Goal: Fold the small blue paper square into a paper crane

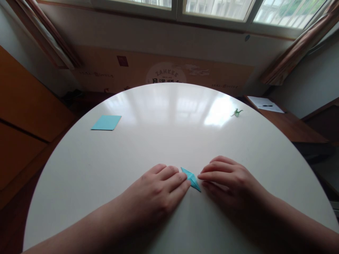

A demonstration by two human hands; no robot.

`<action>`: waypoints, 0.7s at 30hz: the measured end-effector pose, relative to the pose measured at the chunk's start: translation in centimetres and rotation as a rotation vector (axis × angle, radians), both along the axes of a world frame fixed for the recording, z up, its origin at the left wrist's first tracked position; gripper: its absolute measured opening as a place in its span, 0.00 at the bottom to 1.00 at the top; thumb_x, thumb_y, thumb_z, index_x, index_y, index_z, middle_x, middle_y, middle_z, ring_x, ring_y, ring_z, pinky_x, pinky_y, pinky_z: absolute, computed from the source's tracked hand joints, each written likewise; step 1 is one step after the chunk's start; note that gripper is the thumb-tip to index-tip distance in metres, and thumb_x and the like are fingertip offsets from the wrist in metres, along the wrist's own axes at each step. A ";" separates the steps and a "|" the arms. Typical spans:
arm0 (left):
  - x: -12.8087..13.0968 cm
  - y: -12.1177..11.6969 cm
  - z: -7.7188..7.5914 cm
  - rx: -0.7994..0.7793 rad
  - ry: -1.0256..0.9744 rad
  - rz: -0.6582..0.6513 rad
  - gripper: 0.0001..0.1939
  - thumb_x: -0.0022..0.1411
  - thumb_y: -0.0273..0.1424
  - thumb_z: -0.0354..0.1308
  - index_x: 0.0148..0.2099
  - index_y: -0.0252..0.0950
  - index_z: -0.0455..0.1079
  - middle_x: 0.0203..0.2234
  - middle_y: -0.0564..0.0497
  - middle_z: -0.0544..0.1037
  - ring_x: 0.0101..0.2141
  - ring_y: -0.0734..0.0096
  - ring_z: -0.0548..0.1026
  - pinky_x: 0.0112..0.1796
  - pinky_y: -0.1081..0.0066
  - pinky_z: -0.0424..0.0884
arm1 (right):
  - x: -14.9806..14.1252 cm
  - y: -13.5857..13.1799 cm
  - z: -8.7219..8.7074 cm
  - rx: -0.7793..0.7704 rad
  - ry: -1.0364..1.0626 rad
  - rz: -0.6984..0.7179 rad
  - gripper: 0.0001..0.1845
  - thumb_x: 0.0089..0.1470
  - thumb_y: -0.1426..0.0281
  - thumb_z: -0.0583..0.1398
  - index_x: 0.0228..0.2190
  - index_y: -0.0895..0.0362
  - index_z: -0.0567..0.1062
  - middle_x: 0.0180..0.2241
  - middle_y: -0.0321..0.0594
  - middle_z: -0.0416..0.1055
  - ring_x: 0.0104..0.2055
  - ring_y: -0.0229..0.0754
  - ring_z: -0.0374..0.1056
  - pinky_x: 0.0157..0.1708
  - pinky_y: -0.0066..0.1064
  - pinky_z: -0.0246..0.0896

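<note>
Folding step, apparently: left hand (164,188) holds paper (195,182) against table (137,146), fingers gripping it; right hand (231,178) empty, fingers parted, just beside. Next move probably needs creasing.

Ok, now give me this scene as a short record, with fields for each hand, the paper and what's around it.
Left hand: fingertips on the folded turquoise paper
Right hand: beside that paper, seemingly not touching it
Folded shape: narrow, pointed at both visible ends
Far left on table: flat turquoise paper
Far right on table: small green folded figure
Beyond table, right: white sheet with a dark, slim item
</note>
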State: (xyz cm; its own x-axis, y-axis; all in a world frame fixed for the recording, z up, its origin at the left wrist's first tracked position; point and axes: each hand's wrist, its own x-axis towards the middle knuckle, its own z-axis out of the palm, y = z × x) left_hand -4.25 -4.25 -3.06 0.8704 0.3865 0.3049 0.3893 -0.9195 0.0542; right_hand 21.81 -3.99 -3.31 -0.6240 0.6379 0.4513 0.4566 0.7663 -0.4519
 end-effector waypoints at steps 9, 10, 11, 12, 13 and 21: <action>1.5 -2.2 0.4 -0.026 -0.023 0.145 0.20 0.71 0.35 0.52 0.59 0.30 0.69 0.53 0.44 0.77 0.51 0.55 0.70 0.53 0.58 0.63 | -0.5 -0.7 0.1 -0.113 -0.095 -0.117 0.05 0.59 0.71 0.65 0.38 0.52 0.81 0.35 0.38 0.76 0.37 0.41 0.67 0.40 0.35 0.65; 1.6 -2.4 0.4 -0.028 -0.029 0.161 0.21 0.71 0.37 0.53 0.59 0.30 0.69 0.54 0.44 0.76 0.52 0.55 0.70 0.54 0.57 0.62 | -0.6 -0.8 0.1 -0.108 -0.104 -0.121 0.06 0.59 0.71 0.65 0.39 0.52 0.81 0.35 0.38 0.76 0.37 0.41 0.67 0.40 0.35 0.65; 1.6 -2.5 0.4 -0.033 -0.032 0.174 0.21 0.71 0.38 0.53 0.59 0.31 0.69 0.54 0.45 0.76 0.52 0.56 0.70 0.55 0.57 0.61 | -0.6 -0.8 0.1 -0.099 -0.113 -0.125 0.06 0.58 0.71 0.65 0.39 0.52 0.81 0.35 0.38 0.76 0.37 0.41 0.67 0.40 0.35 0.65; 1.6 -2.6 0.5 -0.038 -0.030 0.185 0.21 0.71 0.39 0.53 0.59 0.31 0.70 0.53 0.45 0.77 0.51 0.56 0.71 0.55 0.57 0.62 | -0.6 -0.9 0.1 -0.088 -0.119 -0.129 0.06 0.59 0.70 0.65 0.39 0.52 0.81 0.35 0.38 0.76 0.37 0.41 0.67 0.39 0.35 0.65; 1.6 -2.6 0.5 -0.041 -0.024 0.191 0.21 0.70 0.39 0.53 0.58 0.32 0.70 0.53 0.44 0.77 0.50 0.56 0.71 0.55 0.57 0.62 | -0.7 -0.9 0.0 -0.076 -0.124 -0.131 0.05 0.59 0.70 0.64 0.38 0.52 0.81 0.35 0.38 0.76 0.37 0.42 0.67 0.39 0.36 0.65; 1.5 -3.0 0.5 -0.027 0.012 0.162 0.19 0.69 0.38 0.56 0.57 0.33 0.72 0.48 0.43 0.79 0.47 0.55 0.72 0.52 0.57 0.66 | -1.1 -1.1 0.0 -0.034 -0.113 -0.146 0.08 0.61 0.74 0.61 0.38 0.53 0.81 0.36 0.41 0.76 0.38 0.42 0.68 0.40 0.36 0.67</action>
